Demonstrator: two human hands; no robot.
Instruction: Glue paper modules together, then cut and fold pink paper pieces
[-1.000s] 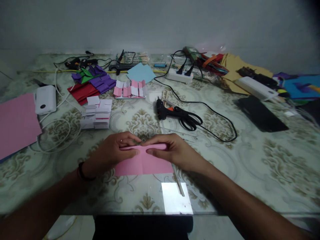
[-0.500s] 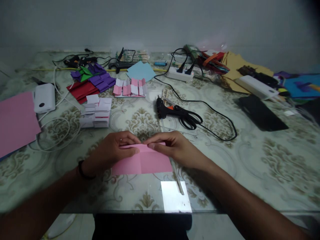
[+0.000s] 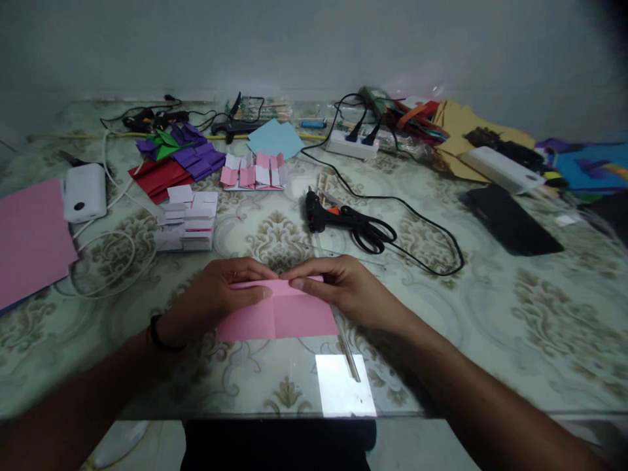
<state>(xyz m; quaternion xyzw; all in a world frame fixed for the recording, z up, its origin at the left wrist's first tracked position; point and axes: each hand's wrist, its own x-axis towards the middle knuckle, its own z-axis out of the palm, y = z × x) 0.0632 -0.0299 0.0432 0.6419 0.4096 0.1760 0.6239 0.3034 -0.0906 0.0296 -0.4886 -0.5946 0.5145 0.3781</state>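
A creased sheet of pink paper [image 3: 294, 319] lies on the table in front of me, its far edge folded over toward me. My left hand [image 3: 233, 284] pinches that folded edge on the left, thumb on top and fingers behind. On the right, my right hand [image 3: 338, 288] grips the same edge in a like pinch, its fingertips close to those of the left. A vertical crease runs down the sheet's middle. Just beyond the hands lie a black glue gun [image 3: 316, 212] and black-handled scissors [image 3: 370, 232]. A thin metallic rod [image 3: 350, 356] lies by the sheet's right side.
Folded white-and-pink paper pieces [image 3: 189, 219] stand at the left, near a white power bank [image 3: 86, 193] and pink sheets [image 3: 32, 242]. A power strip [image 3: 352, 145] with plugs sits at the back. A black phone [image 3: 513, 219] lies at the right. The table's front edge [image 3: 275, 417] is near me.
The folded strip along the pink paper's far edge looks slightly wider and flatter. Both hands keep their pinch in nearly the same place; the view has shifted slightly.
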